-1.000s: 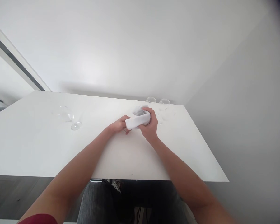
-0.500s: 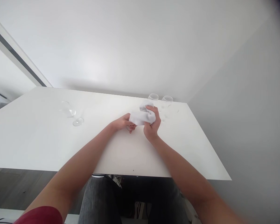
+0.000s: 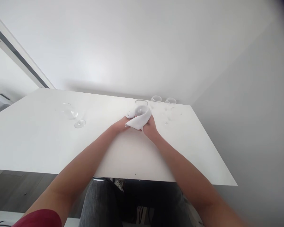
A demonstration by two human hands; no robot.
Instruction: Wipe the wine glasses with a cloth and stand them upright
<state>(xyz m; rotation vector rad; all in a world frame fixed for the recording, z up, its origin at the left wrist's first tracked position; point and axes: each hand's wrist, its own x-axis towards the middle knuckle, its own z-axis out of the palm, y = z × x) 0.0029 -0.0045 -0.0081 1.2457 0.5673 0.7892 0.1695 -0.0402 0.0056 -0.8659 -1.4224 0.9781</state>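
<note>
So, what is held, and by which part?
A wine glass, by its bowl, through a white cloth: the right grip is there; where the left grip closes is hidden.

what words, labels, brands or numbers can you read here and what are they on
No text can be read.
Cloth: no print shows.
Glass in the cloth: no lettering shows.
Left glass and right glasses: none shows.
Dark marks at the bottom edge, right of centre: too small and blurred to tell if they are letters.
</note>
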